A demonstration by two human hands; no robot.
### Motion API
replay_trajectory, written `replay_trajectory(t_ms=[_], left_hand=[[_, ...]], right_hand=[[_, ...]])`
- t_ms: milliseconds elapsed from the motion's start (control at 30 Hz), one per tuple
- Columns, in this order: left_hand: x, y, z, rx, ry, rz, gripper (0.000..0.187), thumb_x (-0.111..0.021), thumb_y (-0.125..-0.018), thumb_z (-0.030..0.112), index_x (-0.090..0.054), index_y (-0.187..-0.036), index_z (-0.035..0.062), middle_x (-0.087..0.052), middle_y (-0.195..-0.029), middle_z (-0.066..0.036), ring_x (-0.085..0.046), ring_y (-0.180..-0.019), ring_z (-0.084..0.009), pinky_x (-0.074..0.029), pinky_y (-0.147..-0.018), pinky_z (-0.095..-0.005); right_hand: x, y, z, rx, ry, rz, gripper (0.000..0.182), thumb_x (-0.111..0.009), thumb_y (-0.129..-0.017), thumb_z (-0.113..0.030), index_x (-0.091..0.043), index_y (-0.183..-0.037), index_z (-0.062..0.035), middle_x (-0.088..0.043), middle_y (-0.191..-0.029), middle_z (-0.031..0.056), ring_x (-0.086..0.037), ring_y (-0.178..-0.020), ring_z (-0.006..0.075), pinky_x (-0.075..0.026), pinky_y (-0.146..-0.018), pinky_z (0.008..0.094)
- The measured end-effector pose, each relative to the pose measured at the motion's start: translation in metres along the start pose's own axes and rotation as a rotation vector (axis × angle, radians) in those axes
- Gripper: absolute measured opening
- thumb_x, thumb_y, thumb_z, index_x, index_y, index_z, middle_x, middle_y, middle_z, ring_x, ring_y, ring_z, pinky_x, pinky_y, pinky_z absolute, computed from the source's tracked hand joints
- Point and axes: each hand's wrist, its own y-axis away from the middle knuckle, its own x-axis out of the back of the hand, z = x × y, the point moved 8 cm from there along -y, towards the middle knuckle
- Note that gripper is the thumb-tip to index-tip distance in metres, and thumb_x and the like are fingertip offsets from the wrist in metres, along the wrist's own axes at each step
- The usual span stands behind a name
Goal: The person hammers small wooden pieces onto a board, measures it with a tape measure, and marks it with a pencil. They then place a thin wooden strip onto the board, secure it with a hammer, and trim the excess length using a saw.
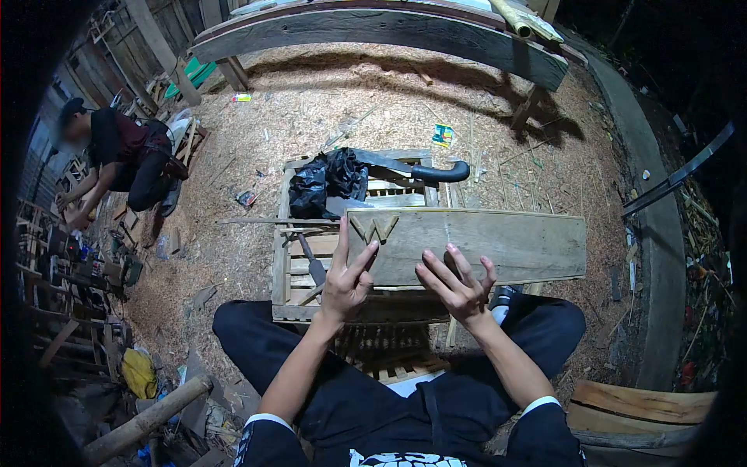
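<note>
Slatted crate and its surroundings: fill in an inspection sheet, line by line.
Surface: slatted wooden crate on shavings-strewn ground.
Job's things: board bearing a wooden W.
Clutter: black plastic bag and black-handled blade on the crate; wrapper beyond.
Grippers: bare hands; left hand by the W, right hand spread at the board's lower edge.
Cables: nothing seen.
Surroundings: plank bench ahead; another person low at the left.

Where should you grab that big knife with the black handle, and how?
Probably around the middle of the black handle, with a hand coming down from above, on the person's right. The handle sticks out that way and its end hooks, which should help stop slipping. The blade points left, toward the black plastic bag, so keep fingers off that side.
</note>
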Motion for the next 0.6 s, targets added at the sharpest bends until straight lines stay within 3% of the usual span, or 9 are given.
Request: replay_trajectory(t_ms=[267, 367, 467, 600], left_hand=[[-0.0015, 0.0039, -0.0059, 0.007, 0.016, 0.003, 0.049, -0.056, -0.097, 0.011, -0.066, -0.145, 0.008, -0.025, -0.17, -0.035, -0.039, -0.152, -0.053, -0.042, -0.119, -0.051], [0.0003, 0.0027, -0.0029, -0.015, -0.007, 0.01, 0.045, -0.05, -0.105, 0.019, -0.065, -0.143, 0.0021, -0.027, -0.169, -0.036, -0.042, -0.15, -0.0523, -0.045, -0.117, -0.0495], [0.0007, 0.0019, 0.0005, -0.038, 0.01, 0.015, 0.055, -0.053, -0.096, 0.008, -0.059, -0.151, 0.0062, -0.027, -0.169, -0.035, -0.04, -0.151, -0.0527, -0.043, -0.119, -0.051], [0.0017, 0.0024, -0.0011, -0.02, -0.004, 0.023, 0.062, -0.052, -0.093, 0.003, -0.051, -0.155, -0.0002, -0.028, -0.169, -0.035, -0.04, -0.151, -0.053, -0.042, -0.119, -0.0509]], right_hand=[[0.0019, -0.0021, -0.0006, -0.004, 0.007, 0.007, 0.025, -0.071, -0.098, -0.038, -0.077, -0.122, -0.042, -0.072, -0.138, -0.0164, -0.062, -0.133, 0.0124, -0.019, -0.123, 0.0496], [0.002, -0.0023, -0.0003, -0.007, -0.001, 0.011, 0.024, -0.071, -0.098, -0.038, -0.077, -0.121, -0.0419, -0.072, -0.137, -0.0164, -0.062, -0.133, 0.0124, -0.019, -0.123, 0.0497], [0.0016, -0.0019, -0.0006, -0.006, 0.001, 0.011, 0.024, -0.072, -0.098, -0.039, -0.077, -0.121, -0.0421, -0.072, -0.138, -0.0166, -0.061, -0.133, 0.0125, -0.018, -0.123, 0.05], [-0.0006, -0.0001, -0.0009, -0.01, -0.003, 0.027, 0.024, -0.072, -0.097, -0.039, -0.077, -0.121, -0.0423, -0.072, -0.138, -0.0168, -0.061, -0.134, 0.0126, -0.017, -0.123, 0.0504]])
